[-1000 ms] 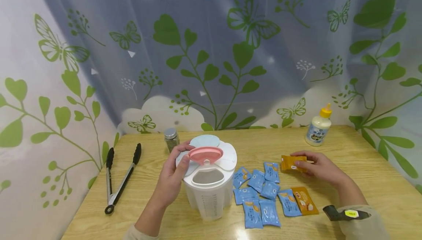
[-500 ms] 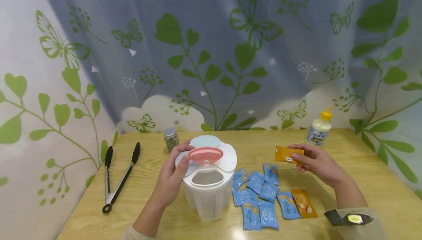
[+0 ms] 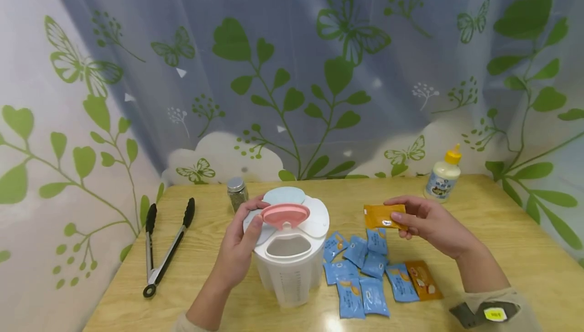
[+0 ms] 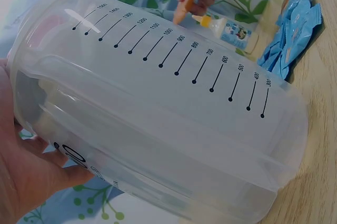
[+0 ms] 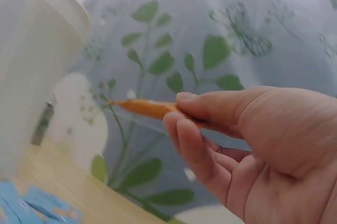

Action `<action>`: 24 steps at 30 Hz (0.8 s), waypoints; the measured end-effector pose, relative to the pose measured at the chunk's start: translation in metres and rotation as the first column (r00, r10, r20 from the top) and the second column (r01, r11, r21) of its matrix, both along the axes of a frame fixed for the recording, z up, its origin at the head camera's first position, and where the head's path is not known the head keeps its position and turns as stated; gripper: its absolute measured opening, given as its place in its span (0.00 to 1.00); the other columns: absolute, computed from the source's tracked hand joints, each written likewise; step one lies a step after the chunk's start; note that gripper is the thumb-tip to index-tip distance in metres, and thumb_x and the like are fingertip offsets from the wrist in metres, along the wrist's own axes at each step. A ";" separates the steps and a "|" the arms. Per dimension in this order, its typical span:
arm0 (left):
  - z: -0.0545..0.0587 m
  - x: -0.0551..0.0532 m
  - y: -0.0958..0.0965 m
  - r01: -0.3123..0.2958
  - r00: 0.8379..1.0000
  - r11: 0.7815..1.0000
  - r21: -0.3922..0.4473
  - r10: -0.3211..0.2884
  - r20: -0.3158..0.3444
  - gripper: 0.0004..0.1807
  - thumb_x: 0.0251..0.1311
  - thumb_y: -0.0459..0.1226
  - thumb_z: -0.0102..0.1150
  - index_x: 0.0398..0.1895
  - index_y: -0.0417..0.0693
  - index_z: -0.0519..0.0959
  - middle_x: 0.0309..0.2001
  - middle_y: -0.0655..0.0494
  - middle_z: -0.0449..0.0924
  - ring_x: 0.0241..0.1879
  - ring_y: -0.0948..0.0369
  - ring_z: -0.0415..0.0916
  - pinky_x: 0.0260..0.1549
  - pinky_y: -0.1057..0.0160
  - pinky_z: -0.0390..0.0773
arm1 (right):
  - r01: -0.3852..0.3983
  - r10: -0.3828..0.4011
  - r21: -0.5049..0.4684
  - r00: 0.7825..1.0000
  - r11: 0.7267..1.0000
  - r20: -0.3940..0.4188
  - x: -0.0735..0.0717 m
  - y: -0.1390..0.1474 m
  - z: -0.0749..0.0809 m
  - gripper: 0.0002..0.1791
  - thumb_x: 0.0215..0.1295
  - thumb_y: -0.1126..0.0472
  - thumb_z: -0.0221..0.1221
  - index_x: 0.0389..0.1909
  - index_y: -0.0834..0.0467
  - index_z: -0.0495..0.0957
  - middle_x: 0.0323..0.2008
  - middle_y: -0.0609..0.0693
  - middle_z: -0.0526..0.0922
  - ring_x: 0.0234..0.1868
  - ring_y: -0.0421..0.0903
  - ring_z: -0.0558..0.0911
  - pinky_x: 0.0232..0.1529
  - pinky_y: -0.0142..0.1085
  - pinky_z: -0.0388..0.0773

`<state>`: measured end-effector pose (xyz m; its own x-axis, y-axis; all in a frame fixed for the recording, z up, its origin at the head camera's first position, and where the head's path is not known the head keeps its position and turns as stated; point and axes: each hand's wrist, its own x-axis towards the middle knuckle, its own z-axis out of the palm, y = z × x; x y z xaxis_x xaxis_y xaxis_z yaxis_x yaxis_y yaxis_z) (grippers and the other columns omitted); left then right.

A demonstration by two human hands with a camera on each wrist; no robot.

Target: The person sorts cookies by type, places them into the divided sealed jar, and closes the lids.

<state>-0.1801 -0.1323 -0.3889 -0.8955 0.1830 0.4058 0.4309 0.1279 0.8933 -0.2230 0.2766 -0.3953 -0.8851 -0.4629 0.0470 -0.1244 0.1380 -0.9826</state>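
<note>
Beige sleeves [image 3: 525, 318], black wristband [image 3: 466, 317]

left hand [image 3: 237, 242]: gripping, thumb set apart from fingers | right hand [image 3: 432, 224]: pinching, thumb over two fingertips, other fingers curled beneath

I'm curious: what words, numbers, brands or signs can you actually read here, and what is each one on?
"300", "400", "500", "600", "700", "800", "900", "1000", "1100", "1200", "1300", "1400": on the translucent container; the number beyond 1400 is blurred.
Large dark lettering on the same container: too distorted to read.
Orange packets, blue packets, yellow-capped bottle: print too blurred.
Wrist device, yellow patch: too small.
Curtain: faint lettering, unreadable.
</note>
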 end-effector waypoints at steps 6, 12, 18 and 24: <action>0.003 0.000 -0.001 0.028 0.999 1.000 0.011 -0.028 -0.021 0.14 0.78 0.36 0.39 0.60 0.43 0.68 0.74 0.43 0.60 0.75 0.42 0.56 0.64 0.65 0.70 | -0.090 0.091 -0.093 0.996 0.992 0.007 0.013 -0.022 0.018 0.17 0.76 0.67 0.51 0.61 0.53 0.74 0.32 0.42 0.77 0.29 0.38 0.79 0.34 0.32 0.80; 0.002 0.002 -0.001 0.015 1.000 1.000 0.014 -0.014 -0.020 0.14 0.78 0.36 0.39 0.59 0.43 0.69 0.74 0.43 0.61 0.75 0.42 0.56 0.67 0.54 0.68 | -0.152 0.152 -0.142 0.988 0.978 -0.011 0.022 -0.043 0.031 0.18 0.75 0.69 0.49 0.61 0.53 0.75 0.35 0.42 0.76 0.28 0.37 0.80 0.33 0.31 0.82; 0.002 0.001 -0.001 0.024 0.999 1.000 0.019 -0.023 -0.022 0.14 0.78 0.37 0.39 0.59 0.44 0.69 0.74 0.43 0.60 0.75 0.43 0.56 0.67 0.47 0.65 | -0.167 0.165 -0.167 0.986 0.972 -0.027 0.027 -0.061 0.043 0.18 0.75 0.70 0.50 0.60 0.53 0.75 0.35 0.42 0.77 0.28 0.36 0.80 0.32 0.30 0.82; 0.002 0.000 -0.001 0.031 0.999 0.999 0.021 -0.031 -0.032 0.13 0.78 0.37 0.40 0.59 0.44 0.69 0.74 0.44 0.61 0.75 0.44 0.58 0.67 0.48 0.66 | -0.230 0.217 -0.195 0.972 0.953 -0.085 0.032 -0.082 0.053 0.18 0.74 0.72 0.51 0.58 0.55 0.76 0.36 0.44 0.82 0.27 0.36 0.79 0.30 0.31 0.82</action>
